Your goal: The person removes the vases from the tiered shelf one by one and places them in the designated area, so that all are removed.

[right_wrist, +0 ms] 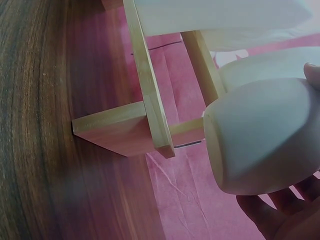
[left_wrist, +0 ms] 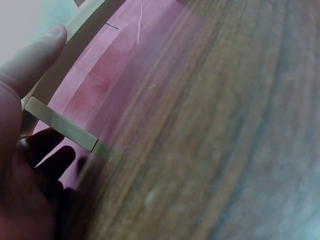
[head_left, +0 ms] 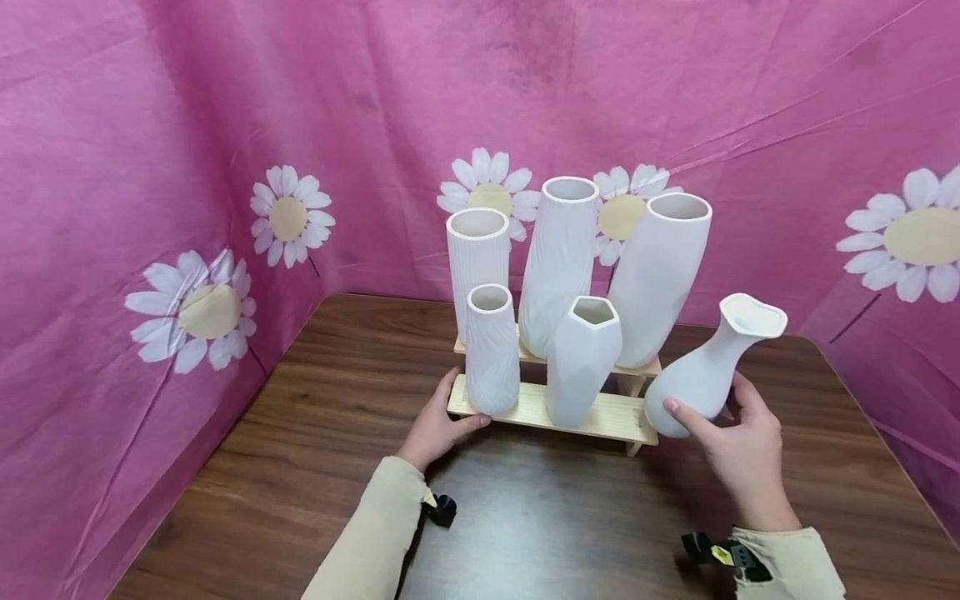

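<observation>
My right hand [head_left: 750,454] grips a white vase [head_left: 693,375] with a narrow neck and flared, wavy rim, thumb on the near side of its round belly. The vase tilts to the right, off the right end of a two-tier wooden stand [head_left: 534,404]; in the right wrist view its base [right_wrist: 215,155] shows beside the shelf end. My left hand [head_left: 438,429] holds the left end of the lower shelf, thumb along the front edge. On that shelf stand a small textured white vase [head_left: 492,358] and a faceted one [head_left: 581,367].
On the upper tier stand a ribbed white vase [head_left: 478,267], a tall textured one [head_left: 557,267] and a tall smooth one [head_left: 660,275] at the right. Beneath lies a dark wooden table [head_left: 300,467]. A pink cloth [head_left: 375,100] with printed daisies hangs behind and at the sides.
</observation>
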A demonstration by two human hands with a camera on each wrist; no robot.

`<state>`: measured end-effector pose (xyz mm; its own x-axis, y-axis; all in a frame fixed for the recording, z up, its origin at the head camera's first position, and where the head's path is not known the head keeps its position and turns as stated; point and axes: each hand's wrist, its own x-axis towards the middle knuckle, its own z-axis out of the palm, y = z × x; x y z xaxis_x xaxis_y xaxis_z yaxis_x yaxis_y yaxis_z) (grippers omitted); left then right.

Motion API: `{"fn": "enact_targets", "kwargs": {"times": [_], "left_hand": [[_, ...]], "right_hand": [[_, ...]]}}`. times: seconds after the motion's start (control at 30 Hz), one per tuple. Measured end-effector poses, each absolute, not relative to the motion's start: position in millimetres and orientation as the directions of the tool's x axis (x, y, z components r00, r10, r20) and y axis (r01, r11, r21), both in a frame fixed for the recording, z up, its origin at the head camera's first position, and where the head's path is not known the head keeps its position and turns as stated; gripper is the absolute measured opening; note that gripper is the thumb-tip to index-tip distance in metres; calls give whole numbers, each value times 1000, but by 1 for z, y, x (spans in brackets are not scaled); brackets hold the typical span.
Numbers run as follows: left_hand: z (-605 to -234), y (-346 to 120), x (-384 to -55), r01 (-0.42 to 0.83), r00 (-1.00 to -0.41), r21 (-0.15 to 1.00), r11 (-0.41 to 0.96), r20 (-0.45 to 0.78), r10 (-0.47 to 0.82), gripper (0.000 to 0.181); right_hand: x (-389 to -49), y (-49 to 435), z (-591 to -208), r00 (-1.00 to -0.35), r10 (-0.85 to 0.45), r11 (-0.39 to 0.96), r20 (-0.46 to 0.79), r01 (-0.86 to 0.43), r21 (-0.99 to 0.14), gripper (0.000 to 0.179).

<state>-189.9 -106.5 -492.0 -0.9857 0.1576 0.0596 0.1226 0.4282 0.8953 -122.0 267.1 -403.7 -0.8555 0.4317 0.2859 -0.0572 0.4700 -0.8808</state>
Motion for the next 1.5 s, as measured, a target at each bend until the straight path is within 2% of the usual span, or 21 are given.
{"fn": "enact_targets", "kwargs": {"times": [0.37,0.97,1.5], "left_hand": [[-491,-106,-190,129,-984,893,431,61,169,104],[-492,-108,-191,134,-984,896,424,71,160,103],[-492,-106,-191,104,-988,894,436,43,146,104]], "right_hand": [[-124,276,-404,-847,480,459,229,20,-888,76],[-133,286,-413,-838,490,455,242,8,-891,75],[-140,304,-420,-830,528,413,180,66,-908,75]]}}
